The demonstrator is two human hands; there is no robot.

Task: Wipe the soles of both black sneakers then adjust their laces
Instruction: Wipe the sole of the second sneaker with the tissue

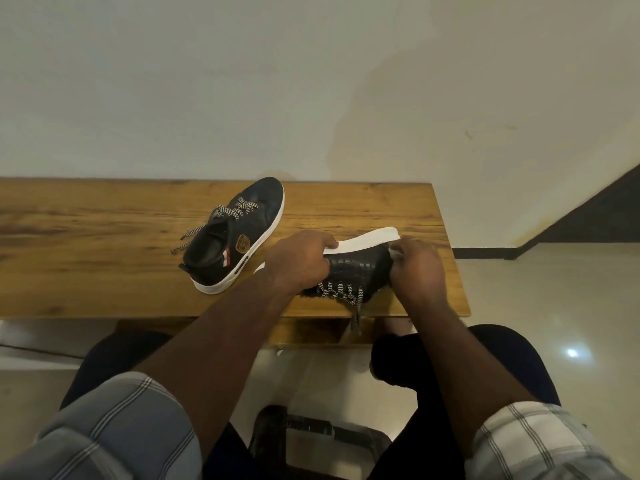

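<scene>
1. Right now a person sits at a wooden table (104, 237) that stands against a pale wall (311, 81), both forearms reaching forward from checked short sleeves (114, 427).
2. One black sneaker (360, 268) lies tipped on its side near the table's front right corner, its white sole (367, 239) facing away toward the wall and its upper facing the person.
3. The left hand (298, 261) grips this sneaker around the middle, fingers curled over the sole's edge, the thumb side hidden.
4. The right hand (417, 268) is at the toe end, fingers curled and pinching a small white scrap (393, 251) against the sole's tip (whether cloth or tissue cannot be told, since only a sliver shows).
5. The two hands sit apart, one at each end of the visible stretch of sole.
6. Black-and-white patterned laces (341, 291) hang loose from the held sneaker, and one end (356, 320) dangles over the table's front edge.
7. The second black sneaker (235, 237) stands upright on its own white sole to the left, well apart from the hands, toe pointing toward the wall.
8. Its laces (239, 206) are also loose, with one end trailing onto the table at its left, and a small badge (242, 243) shows on its side.
9. Below the table, dark trousers (512, 362) and a glossy tiled floor (554, 289) are visible, with a bright reflection on the right.
</scene>
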